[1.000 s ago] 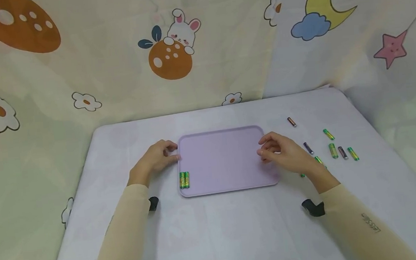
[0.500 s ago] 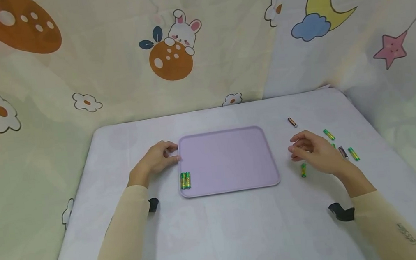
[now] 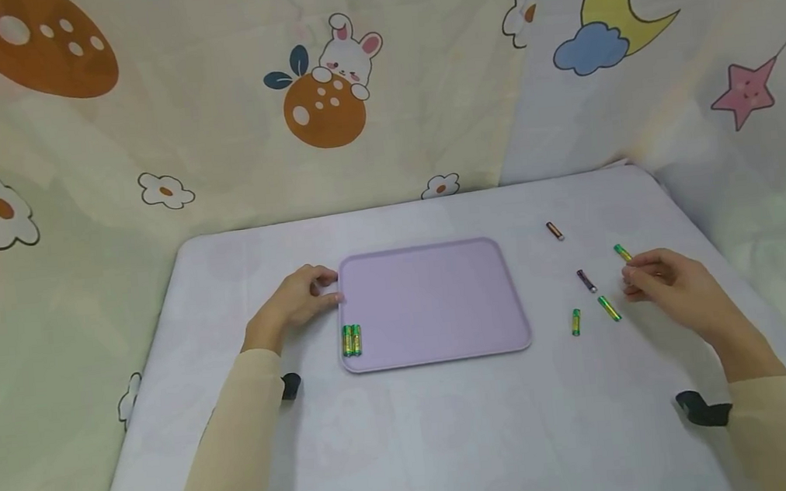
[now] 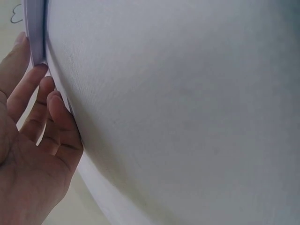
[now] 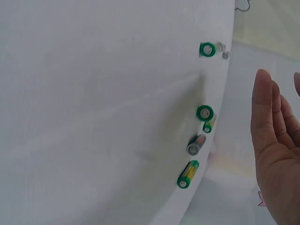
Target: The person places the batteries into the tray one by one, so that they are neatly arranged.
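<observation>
My left hand [image 3: 292, 297] rests at the left rim of a lilac tray [image 3: 433, 304], thumb and fingertips touching its edge, also seen close up in the left wrist view. Two green-yellow batteries [image 3: 351, 340] lie side by side in the tray's near left corner. Over the loose batteries at the right hovers my right hand [image 3: 673, 287], its fingers loosely bent with nothing between them. Just beyond its fingertips a green battery [image 3: 622, 252] shows partly. The right wrist view has several batteries lying below the hand, among them a green one [image 5: 188, 174] and a dark one [image 5: 196, 145].
Between tray and right hand lie a dark battery [image 3: 586, 281] and two green batteries, one slanted [image 3: 609, 308] and one nearer the tray [image 3: 576, 322]. A copper-topped battery [image 3: 555, 230] lies farther back. The white-covered table [image 3: 410, 439] meets a patterned cloth wall [image 3: 228, 119].
My right hand has moved from the tray's right edge out to the right, over the batteries. The left hand stays at the tray's left rim.
</observation>
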Available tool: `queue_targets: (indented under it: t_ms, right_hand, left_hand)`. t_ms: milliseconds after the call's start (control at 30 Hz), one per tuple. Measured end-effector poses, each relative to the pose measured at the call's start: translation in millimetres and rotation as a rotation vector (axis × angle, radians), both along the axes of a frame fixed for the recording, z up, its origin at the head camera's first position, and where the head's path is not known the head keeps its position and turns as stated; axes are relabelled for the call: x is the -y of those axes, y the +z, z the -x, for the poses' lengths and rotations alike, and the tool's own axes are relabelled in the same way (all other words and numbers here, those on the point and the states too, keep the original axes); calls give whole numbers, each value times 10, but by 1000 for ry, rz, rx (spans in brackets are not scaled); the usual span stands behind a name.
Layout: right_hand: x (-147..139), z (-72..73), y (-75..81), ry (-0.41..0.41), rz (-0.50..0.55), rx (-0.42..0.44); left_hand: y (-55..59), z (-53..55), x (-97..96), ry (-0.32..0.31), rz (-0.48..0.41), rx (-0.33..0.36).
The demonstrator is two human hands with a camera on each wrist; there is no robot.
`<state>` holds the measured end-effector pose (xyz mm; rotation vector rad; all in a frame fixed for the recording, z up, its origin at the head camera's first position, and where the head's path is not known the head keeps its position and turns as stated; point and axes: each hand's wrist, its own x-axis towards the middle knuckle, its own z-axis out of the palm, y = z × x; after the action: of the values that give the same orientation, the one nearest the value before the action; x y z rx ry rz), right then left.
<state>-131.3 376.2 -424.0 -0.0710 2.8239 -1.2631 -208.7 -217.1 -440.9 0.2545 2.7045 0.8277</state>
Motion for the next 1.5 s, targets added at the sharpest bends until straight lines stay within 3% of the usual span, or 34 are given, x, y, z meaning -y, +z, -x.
queue_targets:
  t_ms: [267,400,800,1033,1300,1500]
  right_hand:
    - [-233,23,-61,-78,-30,19]
    - [-247,27,-66,-109,-81,53]
    - [-255,73,-115,-203,-98,131]
    - [-247,102,-114,-195,-150,158]
    - [-218,152,-122,-183,-303,85]
    - [-108,215,-132,-190,-379,82]
  left_hand:
    - [-2,13,29,0,-7,4]
    - [-9,22,34,-1,-13,1]
    - [-8,32,17,-4,-11,-1]
    - [-15,32,29,10,-10,0]
    - [1,22,13,18,-15,5]
    - [6,4,23,7,-27,-8]
